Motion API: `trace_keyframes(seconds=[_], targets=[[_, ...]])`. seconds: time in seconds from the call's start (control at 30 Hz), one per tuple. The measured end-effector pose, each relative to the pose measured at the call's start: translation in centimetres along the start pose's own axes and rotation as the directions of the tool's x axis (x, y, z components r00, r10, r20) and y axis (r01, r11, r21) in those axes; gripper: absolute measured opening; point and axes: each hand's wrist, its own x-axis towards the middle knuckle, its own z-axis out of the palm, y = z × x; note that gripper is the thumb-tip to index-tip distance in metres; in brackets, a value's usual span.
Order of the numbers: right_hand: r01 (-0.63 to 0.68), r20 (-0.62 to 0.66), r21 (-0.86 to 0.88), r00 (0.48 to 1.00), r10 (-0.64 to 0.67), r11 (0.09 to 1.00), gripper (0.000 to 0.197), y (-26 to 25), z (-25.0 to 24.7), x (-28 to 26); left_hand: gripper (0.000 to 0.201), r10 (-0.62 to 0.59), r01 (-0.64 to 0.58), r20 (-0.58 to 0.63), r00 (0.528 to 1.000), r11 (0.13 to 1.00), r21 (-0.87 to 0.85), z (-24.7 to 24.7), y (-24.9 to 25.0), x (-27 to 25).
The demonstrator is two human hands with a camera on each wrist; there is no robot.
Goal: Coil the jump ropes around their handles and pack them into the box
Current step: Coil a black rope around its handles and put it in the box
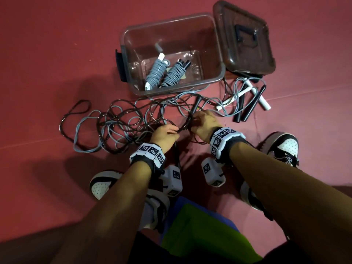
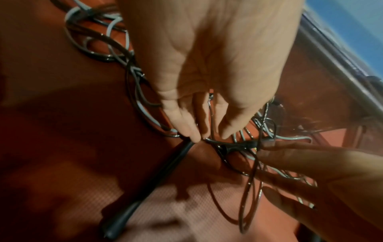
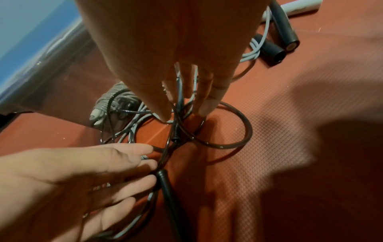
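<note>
A clear plastic box (image 1: pixel 177 88) stands open on the red floor, with two coiled grey ropes (image 1: pixel 155 73) (image 1: pixel 173 73) inside. In front of it sprawls a tangle of black and grey ropes (image 1: pixel 118 122). My left hand (image 1: pixel 176 131) (image 2: pixel 207 135) pinches the black cord just above one black handle (image 1: pixel 177 153) (image 2: pixel 157 185), which points back towards me. My right hand (image 1: pixel 194 116) (image 3: pixel 182 113) pinches the other black handle (image 1: pixel 197 104) between thumb and fingers, its tip (image 3: pixel 175 138) poking out below. Loops of black cord hang between the two hands.
The dark lid (image 1: pixel 245 39) lies right of the box. Below it lie several loose white and black handles (image 1: pixel 245 103) with grey cord. My shoes (image 1: pixel 101 183) (image 1: pixel 282 147) stand on either side of my arms. Open red floor stretches to the left and far right.
</note>
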Motion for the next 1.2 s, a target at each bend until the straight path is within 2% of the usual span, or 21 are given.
trace_keyframes(seconds=[0.17,0.3,0.43,0.77,0.97,1.2], targets=[[-0.016,0.064,-0.016,0.998,0.017,1.000,0.060,0.1,0.9,0.6,0.038,-0.042,0.044,-0.056,0.998,0.998,0.050,1.0,-0.9,0.7],[-0.077,0.071,-0.011,0.994,0.078,0.997,0.042,0.3,1.0,1.1,0.040,-0.018,0.027,-0.065,0.998,0.990,0.135,1.2,-1.0,1.0],[-0.082,0.151,-0.016,0.985,0.083,0.997,0.025,0.5,0.7,0.8,0.037,0.002,0.016,-0.091,0.996,0.980,0.199,1.3,-1.0,1.1],[-0.116,0.191,0.086,0.977,0.097,0.990,0.015,0.8,1.3,0.2,0.034,0.024,0.009,-0.086,0.996,0.933,0.359,0.9,-0.9,1.3],[-0.130,0.172,0.140,0.980,0.105,0.982,0.015,1.1,1.7,0.3,0.024,0.016,0.025,-0.108,0.994,0.928,0.371,1.2,-1.1,1.4],[-0.144,0.134,0.258,0.985,0.112,0.955,0.030,1.3,3.0,1.0,0.019,-0.009,0.057,-0.135,0.991,0.932,0.359,1.8,-1.3,1.8]])
